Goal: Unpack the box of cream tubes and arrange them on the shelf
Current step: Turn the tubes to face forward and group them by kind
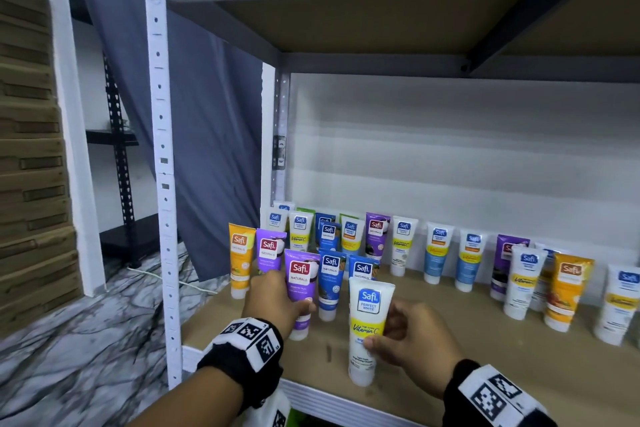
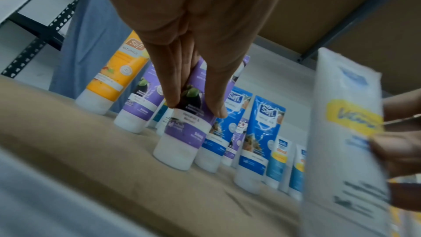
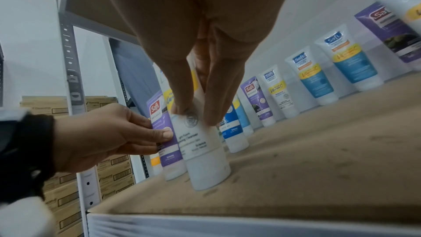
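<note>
Standing cap-down on the brown shelf [image 1: 467, 350], a white tube [image 1: 369, 326] with a yellow band is pinched by the right hand [image 1: 412, 336]; just left of it, a purple tube [image 1: 300, 288] is gripped by the left hand [image 1: 273, 298].

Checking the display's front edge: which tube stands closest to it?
The white Vitamin C tube in the right hand; every other tube stands farther back.

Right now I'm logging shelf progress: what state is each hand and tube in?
left hand: grips the purple tube
purple tube: upright, cap down on the shelf
right hand: pinches the white tube
white tube: upright, cap down
</note>
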`<state>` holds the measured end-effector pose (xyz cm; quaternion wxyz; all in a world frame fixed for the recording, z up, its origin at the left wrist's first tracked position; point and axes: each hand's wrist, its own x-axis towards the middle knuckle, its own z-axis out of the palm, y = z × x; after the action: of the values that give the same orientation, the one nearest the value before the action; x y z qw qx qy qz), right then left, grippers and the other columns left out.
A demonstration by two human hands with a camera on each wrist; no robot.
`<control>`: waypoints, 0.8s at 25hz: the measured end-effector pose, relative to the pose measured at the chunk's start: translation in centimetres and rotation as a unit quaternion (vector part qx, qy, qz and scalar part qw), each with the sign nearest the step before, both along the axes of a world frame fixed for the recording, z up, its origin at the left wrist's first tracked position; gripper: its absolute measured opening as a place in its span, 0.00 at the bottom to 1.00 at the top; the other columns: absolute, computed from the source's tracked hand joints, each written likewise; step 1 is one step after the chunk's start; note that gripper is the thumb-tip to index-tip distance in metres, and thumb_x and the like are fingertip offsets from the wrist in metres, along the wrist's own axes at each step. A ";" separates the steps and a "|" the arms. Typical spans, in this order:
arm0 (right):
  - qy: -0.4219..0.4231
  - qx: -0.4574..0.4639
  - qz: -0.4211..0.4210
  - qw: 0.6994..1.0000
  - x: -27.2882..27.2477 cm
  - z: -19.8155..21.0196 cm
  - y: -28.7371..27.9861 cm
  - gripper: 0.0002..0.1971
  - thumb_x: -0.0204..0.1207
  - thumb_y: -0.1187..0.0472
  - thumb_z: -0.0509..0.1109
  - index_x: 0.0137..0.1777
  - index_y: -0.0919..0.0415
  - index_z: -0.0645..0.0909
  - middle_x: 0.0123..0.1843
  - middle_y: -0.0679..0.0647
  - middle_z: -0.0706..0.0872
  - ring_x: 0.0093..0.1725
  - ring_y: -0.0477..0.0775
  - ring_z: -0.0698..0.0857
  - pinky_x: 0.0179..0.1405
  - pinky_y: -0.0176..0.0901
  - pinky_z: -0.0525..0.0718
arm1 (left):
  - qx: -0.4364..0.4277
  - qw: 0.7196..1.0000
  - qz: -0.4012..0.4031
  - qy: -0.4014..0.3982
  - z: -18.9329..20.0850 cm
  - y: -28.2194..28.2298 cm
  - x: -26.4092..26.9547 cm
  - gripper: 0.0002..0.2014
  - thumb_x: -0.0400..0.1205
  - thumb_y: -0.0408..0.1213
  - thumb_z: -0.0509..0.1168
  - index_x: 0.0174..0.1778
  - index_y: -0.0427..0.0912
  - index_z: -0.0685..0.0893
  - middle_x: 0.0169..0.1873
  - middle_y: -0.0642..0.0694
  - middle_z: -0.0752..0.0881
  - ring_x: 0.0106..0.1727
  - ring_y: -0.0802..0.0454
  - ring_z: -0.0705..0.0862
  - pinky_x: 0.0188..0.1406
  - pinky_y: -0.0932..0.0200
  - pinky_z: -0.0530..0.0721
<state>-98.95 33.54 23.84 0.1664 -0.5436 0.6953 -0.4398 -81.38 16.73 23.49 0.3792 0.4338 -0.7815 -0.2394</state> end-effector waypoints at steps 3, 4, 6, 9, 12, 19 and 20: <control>-0.017 -0.005 0.011 1.000 -0.3 -0.4 0.1 0.16 0.63 0.59 0.84 0.51 0.55 0.86 0.42 0.49 0.93 0.41 0.47 0.91 0.46 0.50 0.90 | -0.003 1.000 0.018 -0.015 -0.1 -1.7 -0.6 0.19 0.65 0.42 0.81 0.50 0.45 0.88 0.43 0.52 0.89 0.44 0.56 0.87 0.46 0.58 0.87; -0.017 -0.008 0.013 1.000 -0.3 -0.5 0.1 0.16 0.63 0.59 0.84 0.51 0.55 0.87 0.42 0.49 0.93 0.41 0.47 0.91 0.46 0.50 0.90 | -0.002 1.000 0.024 -0.019 -0.2 -2.2 -0.8 0.19 0.66 0.42 0.81 0.51 0.45 0.87 0.44 0.51 0.89 0.45 0.56 0.87 0.46 0.59 0.86; -0.011 -0.014 0.009 1.000 -0.2 -0.6 0.1 0.16 0.63 0.60 0.84 0.50 0.53 0.87 0.42 0.47 0.93 0.41 0.47 0.91 0.46 0.46 0.90 | -0.004 0.999 0.035 -0.029 -0.5 -2.9 -1.3 0.20 0.67 0.44 0.80 0.54 0.45 0.86 0.47 0.49 0.88 0.47 0.54 0.86 0.46 0.60 0.85; -0.004 -0.015 0.007 1.000 -0.3 -0.8 -0.1 0.16 0.62 0.60 0.84 0.50 0.53 0.87 0.42 0.47 0.93 0.41 0.46 0.91 0.45 0.45 0.90 | -0.008 0.998 0.050 -0.039 -0.9 -3.7 -2.0 0.22 0.68 0.46 0.79 0.56 0.45 0.85 0.51 0.47 0.87 0.49 0.52 0.86 0.46 0.60 0.84; 0.002 -0.017 0.013 1.000 -0.4 -0.9 -0.2 0.17 0.62 0.59 0.85 0.51 0.51 0.87 0.42 0.46 0.93 0.41 0.45 0.91 0.46 0.44 0.90 | -0.010 0.998 0.049 -0.040 -1.1 -4.2 -2.4 0.21 0.69 0.45 0.79 0.56 0.45 0.86 0.50 0.47 0.88 0.50 0.51 0.86 0.46 0.59 0.84; 0.023 -0.026 0.010 0.999 -0.5 -1.1 -0.1 0.18 0.62 0.57 0.84 0.51 0.49 0.87 0.43 0.43 0.92 0.42 0.41 0.91 0.48 0.41 0.89 | -0.003 0.997 0.062 -0.054 -1.3 -4.7 -3.2 0.19 0.72 0.45 0.77 0.56 0.43 0.85 0.50 0.45 0.88 0.52 0.48 0.85 0.49 0.56 0.84; 0.023 -0.026 0.011 0.999 -0.6 -1.2 -0.1 0.17 0.62 0.56 0.85 0.51 0.49 0.87 0.43 0.43 0.92 0.42 0.41 0.91 0.49 0.42 0.89 | -0.001 0.996 0.065 -0.055 -1.3 -4.8 -3.3 0.19 0.71 0.45 0.77 0.56 0.44 0.85 0.51 0.45 0.87 0.53 0.48 0.85 0.49 0.56 0.84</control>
<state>-99.50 33.45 22.68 0.1409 -0.5654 0.6814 -0.4429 -84.64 11.97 22.20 0.3509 0.4961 -0.7712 -0.1896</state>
